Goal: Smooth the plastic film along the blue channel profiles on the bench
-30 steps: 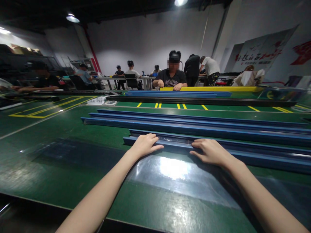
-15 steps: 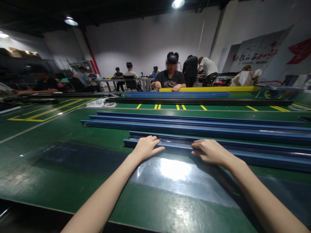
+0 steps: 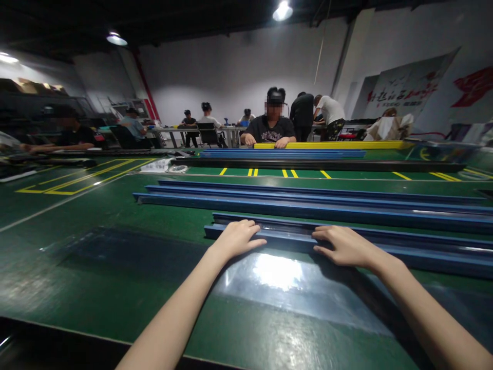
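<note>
A long blue channel-shaped rail [image 3: 287, 240] lies across the table in front of me, its open side up. My left hand [image 3: 239, 239] grips its near wall close to the left end, fingers over the top edge and thumb on the front. Farther right, my right hand [image 3: 342, 246] holds the same wall, fingers curled over it and thumb in front. The fingertips inside the channel are partly hidden. Under and before the rail, a clear plastic sheet [image 3: 265, 295] lies flat on the green table [image 3: 215, 329], reflecting a lamp.
Beyond the held rail lie more blue rails [image 3: 239, 201]. Farther back are a black bar [image 3: 327, 165], thin blue strips [image 3: 269, 153] and a yellow bar [image 3: 339, 145] in a co-worker's hands [image 3: 283, 142]. A small white packet [image 3: 156, 165] lies left. Other people sit or stand behind.
The held blue rail and both hands have shifted slightly right, the right hand a little more than the left. The whole view has also moved slightly. Both grips look unchanged.
</note>
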A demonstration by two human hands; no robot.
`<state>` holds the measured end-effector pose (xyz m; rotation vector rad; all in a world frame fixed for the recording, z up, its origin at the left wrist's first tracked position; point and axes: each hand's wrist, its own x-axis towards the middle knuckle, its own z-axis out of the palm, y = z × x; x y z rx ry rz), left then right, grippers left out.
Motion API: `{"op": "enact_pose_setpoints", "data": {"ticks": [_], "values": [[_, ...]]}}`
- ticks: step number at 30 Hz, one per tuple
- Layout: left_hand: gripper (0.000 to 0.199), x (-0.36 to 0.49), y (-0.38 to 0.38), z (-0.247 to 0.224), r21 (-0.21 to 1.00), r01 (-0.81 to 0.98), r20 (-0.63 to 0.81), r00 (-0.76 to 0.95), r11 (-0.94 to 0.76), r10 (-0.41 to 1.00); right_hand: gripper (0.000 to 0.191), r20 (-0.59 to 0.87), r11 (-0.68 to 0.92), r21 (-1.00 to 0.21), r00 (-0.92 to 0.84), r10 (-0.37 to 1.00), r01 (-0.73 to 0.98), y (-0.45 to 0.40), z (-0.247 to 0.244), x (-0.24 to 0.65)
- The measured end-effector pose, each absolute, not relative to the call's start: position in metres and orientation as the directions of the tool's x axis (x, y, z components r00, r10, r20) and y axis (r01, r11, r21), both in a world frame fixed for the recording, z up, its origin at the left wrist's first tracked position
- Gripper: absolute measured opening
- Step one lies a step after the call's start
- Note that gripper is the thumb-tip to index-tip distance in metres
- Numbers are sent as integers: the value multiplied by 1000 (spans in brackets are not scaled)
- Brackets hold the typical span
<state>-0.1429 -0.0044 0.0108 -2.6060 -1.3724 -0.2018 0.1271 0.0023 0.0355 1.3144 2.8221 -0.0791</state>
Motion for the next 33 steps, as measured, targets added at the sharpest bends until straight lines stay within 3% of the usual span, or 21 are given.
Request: {"op": "enact_pose_setpoints", "data": {"ticks": [8, 25, 33], "values": [[38, -150, 0, 12, -109, 824, 167, 566, -556, 807, 39, 17, 675, -90, -676, 737, 733, 9, 25, 105], [34, -190, -2, 14, -83, 854, 168, 520, -514, 837, 43, -15, 727, -46, -728, 685, 685, 14, 32, 61], [36, -200, 0, 16, -24, 871, 171, 486, -490, 857, 43, 79, 781, -76, -777, 625, 620, 19, 35, 38]]}}
